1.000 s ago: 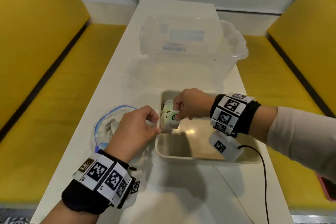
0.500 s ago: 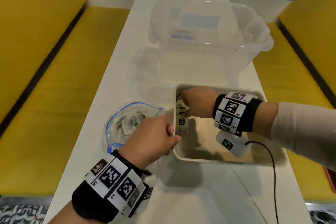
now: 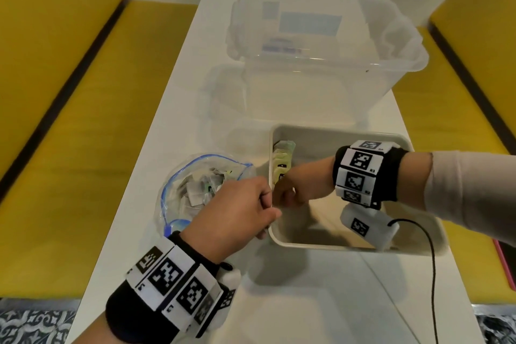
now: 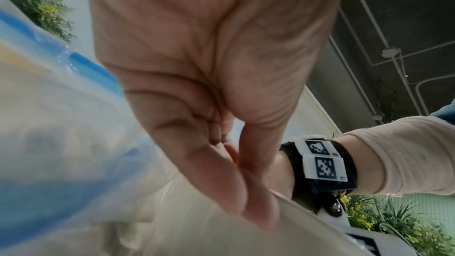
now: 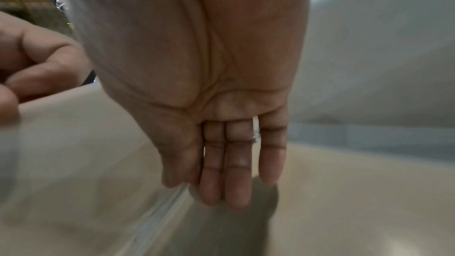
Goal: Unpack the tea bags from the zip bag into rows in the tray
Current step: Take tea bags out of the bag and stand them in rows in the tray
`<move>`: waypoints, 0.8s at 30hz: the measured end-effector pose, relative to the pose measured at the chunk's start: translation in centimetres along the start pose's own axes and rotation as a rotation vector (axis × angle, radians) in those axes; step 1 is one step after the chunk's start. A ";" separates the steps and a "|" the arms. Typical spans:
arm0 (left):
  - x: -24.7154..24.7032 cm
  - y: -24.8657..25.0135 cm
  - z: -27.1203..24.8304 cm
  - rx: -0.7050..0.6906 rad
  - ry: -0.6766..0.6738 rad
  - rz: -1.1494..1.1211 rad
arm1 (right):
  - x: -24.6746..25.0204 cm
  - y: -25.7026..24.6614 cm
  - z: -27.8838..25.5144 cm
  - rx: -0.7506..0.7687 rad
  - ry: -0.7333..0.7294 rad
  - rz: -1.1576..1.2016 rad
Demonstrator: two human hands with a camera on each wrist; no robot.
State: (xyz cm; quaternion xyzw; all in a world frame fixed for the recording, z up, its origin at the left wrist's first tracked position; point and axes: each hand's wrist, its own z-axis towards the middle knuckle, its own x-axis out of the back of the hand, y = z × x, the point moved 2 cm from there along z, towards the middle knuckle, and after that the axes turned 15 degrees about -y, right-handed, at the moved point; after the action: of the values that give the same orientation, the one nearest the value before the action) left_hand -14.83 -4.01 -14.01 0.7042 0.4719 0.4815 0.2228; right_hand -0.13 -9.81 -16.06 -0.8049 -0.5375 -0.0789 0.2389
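Note:
A beige tray [image 3: 349, 246] sits on the white table. A few green-and-white tea bags [image 3: 282, 165] stand in a row against its left wall. Left of it lies the clear zip bag [image 3: 176, 204] with a blue zip, mouth open, several tea bags [image 3: 201, 190] inside. My left hand [image 3: 268, 220] pinches the tray's left rim, thumb over the edge; the left wrist view shows its fingers [image 4: 256, 209] on that rim. My right hand [image 3: 287, 195] is inside the tray just in front of the row. Its fingers [image 5: 234, 182] are straight and hold nothing.
A large clear plastic bin [image 3: 321, 58] stands right behind the tray. A black cable [image 3: 432, 274] runs from my right wrist over the tray's near right corner. Yellow benches [image 3: 69, 120] flank the narrow table on both sides.
My right hand let go of the tea bags at the tray's left wall and slid toward me, fingers straightened. My left hand stayed at the tray rim.

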 end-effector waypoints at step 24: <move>0.1 0.2 -0.3 0.023 0.001 -0.008 | 0.1 0.2 -0.8 -0.062 -0.011 -0.165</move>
State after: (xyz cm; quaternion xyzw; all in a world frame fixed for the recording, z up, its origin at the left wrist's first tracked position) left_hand -15.02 -4.05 -13.67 0.7046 0.4802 0.4756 0.2164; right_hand 0.19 -10.14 -15.36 -0.7654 -0.6004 -0.1106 0.2036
